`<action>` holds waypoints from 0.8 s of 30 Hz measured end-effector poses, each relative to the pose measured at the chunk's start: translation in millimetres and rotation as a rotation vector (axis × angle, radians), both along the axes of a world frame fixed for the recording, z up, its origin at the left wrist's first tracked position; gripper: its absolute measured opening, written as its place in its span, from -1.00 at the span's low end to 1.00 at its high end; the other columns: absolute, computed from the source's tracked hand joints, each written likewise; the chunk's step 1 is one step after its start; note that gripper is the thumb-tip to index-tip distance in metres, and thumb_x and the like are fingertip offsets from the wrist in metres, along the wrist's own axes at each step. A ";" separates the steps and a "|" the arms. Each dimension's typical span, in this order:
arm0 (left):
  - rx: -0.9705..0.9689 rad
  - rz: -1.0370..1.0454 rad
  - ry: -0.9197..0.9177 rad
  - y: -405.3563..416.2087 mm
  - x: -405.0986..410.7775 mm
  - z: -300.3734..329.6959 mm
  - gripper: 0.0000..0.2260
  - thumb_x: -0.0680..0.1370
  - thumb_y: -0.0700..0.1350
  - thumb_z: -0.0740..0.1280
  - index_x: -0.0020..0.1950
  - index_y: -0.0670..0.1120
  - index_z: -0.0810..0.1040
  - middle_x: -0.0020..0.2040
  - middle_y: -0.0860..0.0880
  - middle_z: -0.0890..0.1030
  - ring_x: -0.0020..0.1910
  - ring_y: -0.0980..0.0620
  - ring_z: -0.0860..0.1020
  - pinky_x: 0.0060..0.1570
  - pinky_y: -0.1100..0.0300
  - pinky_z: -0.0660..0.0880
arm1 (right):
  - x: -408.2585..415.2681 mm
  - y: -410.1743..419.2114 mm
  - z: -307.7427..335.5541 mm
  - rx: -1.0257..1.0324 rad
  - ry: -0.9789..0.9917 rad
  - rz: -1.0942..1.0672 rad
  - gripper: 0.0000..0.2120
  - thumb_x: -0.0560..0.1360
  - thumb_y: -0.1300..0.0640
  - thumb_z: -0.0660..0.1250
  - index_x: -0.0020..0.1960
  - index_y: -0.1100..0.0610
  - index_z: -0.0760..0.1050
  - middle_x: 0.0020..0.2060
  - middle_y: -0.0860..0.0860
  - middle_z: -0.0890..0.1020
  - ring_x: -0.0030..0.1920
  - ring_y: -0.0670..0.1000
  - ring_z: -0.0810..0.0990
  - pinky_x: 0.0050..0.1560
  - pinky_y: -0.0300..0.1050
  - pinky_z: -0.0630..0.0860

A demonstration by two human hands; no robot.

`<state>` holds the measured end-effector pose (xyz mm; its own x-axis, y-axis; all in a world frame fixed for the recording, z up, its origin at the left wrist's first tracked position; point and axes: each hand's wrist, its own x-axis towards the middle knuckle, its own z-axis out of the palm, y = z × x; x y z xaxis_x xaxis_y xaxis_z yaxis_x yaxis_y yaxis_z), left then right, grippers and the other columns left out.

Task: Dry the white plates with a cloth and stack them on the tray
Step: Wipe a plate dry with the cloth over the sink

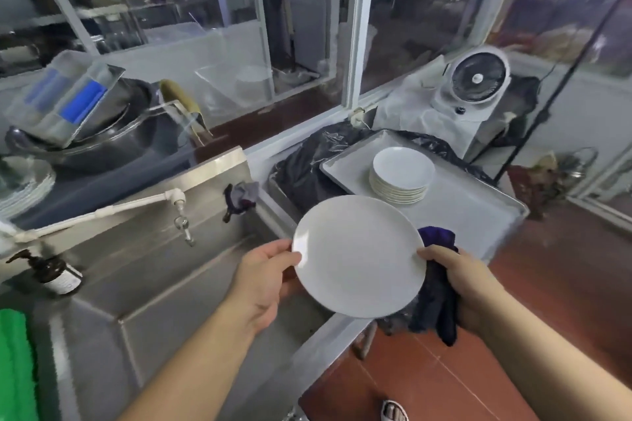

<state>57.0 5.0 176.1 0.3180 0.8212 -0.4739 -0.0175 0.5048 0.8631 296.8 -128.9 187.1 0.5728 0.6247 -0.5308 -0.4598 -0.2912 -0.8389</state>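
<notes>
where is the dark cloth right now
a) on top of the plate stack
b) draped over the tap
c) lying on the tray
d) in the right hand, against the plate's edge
d: the right hand grips the cloth at the right edge of the plate, which the left hand holds too.

L hand [265, 280] reaches fwd, forearm bare, thumb over a plate [359, 256] rim, grip pinched. R hand [460, 284] opposite, thumb on rim, fingers curled round dark cloth [436, 304].
</notes>
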 end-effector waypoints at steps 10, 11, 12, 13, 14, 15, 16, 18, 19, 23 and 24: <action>-0.002 -0.191 0.010 -49.6 164.7 2.9 -0.78 0.59 -0.38 0.33 0.17 -0.19 0.67 0.03 -0.19 0.75 -0.09 -0.09 0.72 -0.22 0.10 0.67 | 132.8 -88.1 -6.2 0.028 -0.058 -0.175 -0.93 0.58 0.30 0.34 0.02 0.26 0.60 -0.35 0.18 0.65 -0.40 0.15 0.61 -0.33 -0.05 0.54; 0.000 -0.201 0.009 -56.4 186.1 2.7 -0.77 0.59 -0.38 0.34 0.18 -0.20 0.67 0.04 -0.19 0.75 -0.06 -0.11 0.72 -0.23 0.11 0.67 | 152.1 -98.0 -7.5 0.036 -0.062 -0.183 -0.94 0.57 0.31 0.35 0.01 0.26 0.59 -0.35 0.18 0.65 -0.38 0.16 0.60 -0.31 -0.04 0.54; -0.003 -0.208 0.007 -63.4 208.4 2.4 -0.76 0.58 -0.38 0.34 0.20 -0.20 0.67 0.04 -0.19 0.75 -0.03 -0.12 0.71 -0.21 0.10 0.67 | 172.7 -108.0 -8.6 0.041 -0.068 -0.187 -0.95 0.56 0.31 0.35 -0.01 0.26 0.59 -0.33 0.19 0.65 -0.36 0.16 0.60 -0.28 -0.03 0.54; -0.008 -0.218 0.006 -71.0 230.1 2.2 -0.76 0.59 -0.38 0.34 0.20 -0.19 0.67 0.04 -0.18 0.75 -0.01 -0.13 0.71 -0.19 0.09 0.68 | 193.3 -118.4 -10.4 0.040 -0.081 -0.190 -0.96 0.55 0.31 0.36 -0.04 0.25 0.59 -0.32 0.20 0.64 -0.34 0.16 0.59 -0.25 -0.02 0.53; -0.013 -0.234 0.000 -79.6 251.2 3.5 -0.75 0.59 -0.38 0.33 0.20 -0.18 0.67 0.05 -0.17 0.75 0.00 -0.12 0.71 -0.16 0.08 0.68 | 213.2 -128.7 -11.0 0.034 -0.101 -0.191 -0.95 0.54 0.31 0.36 -0.08 0.24 0.59 -0.31 0.21 0.63 -0.33 0.16 0.58 -0.24 -0.02 0.51; -0.016 -0.251 -0.006 -87.9 272.1 4.5 -0.75 0.59 -0.37 0.33 0.20 -0.17 0.68 0.05 -0.15 0.76 0.00 -0.11 0.71 -0.13 0.07 0.67 | 234.0 -138.6 -12.1 0.032 -0.123 -0.192 -0.93 0.53 0.31 0.37 -0.12 0.23 0.59 -0.32 0.21 0.61 -0.33 0.15 0.57 -0.23 -0.02 0.49; -0.020 -0.263 -0.014 -96.3 292.9 5.7 -0.74 0.60 -0.37 0.33 0.20 -0.15 0.68 0.06 -0.13 0.76 0.01 -0.11 0.72 -0.10 0.05 0.67 | 254.5 -148.1 -11.8 0.029 -0.139 -0.192 -0.92 0.53 0.31 0.37 -0.14 0.22 0.59 -0.32 0.21 0.60 -0.34 0.14 0.56 -0.24 -0.02 0.48; -0.027 -0.268 -0.017 -109.8 330.3 5.7 -0.73 0.59 -0.38 0.33 0.19 -0.13 0.69 0.06 -0.13 0.76 0.00 -0.10 0.72 -0.08 0.04 0.67 | 291.5 -163.7 -10.9 0.018 -0.161 -0.193 -0.91 0.53 0.33 0.36 -0.15 0.22 0.57 -0.33 0.20 0.57 -0.34 0.12 0.54 -0.25 -0.04 0.47; -0.028 -0.269 -0.016 -115.2 347.6 4.6 -0.73 0.58 -0.39 0.33 0.18 -0.13 0.69 0.06 -0.13 0.76 -0.02 -0.09 0.72 -0.10 0.05 0.67 | 309.0 -169.8 -11.6 0.011 -0.170 -0.197 -0.91 0.52 0.33 0.36 -0.14 0.21 0.56 -0.32 0.20 0.57 -0.35 0.12 0.53 -0.24 -0.04 0.46; -0.048 -0.278 -0.001 -132.9 400.5 -4.3 -0.71 0.57 -0.38 0.33 0.16 -0.12 0.70 0.07 -0.13 0.75 -0.02 -0.08 0.71 -0.12 0.09 0.65 | 364.4 -185.6 -19.7 -0.031 -0.194 -0.228 -0.90 0.50 0.34 0.38 -0.15 0.20 0.56 -0.35 0.19 0.60 -0.39 0.11 0.55 -0.25 -0.03 0.50; -0.052 -0.281 0.006 -134.6 410.0 -6.2 -0.72 0.56 -0.38 0.33 0.16 -0.12 0.71 0.07 -0.13 0.75 -0.01 -0.08 0.71 -0.11 0.09 0.65 | 375.0 -186.2 -22.6 -0.047 -0.196 -0.228 -0.92 0.50 0.33 0.39 -0.15 0.20 0.56 -0.35 0.19 0.60 -0.39 0.11 0.56 -0.24 -0.02 0.50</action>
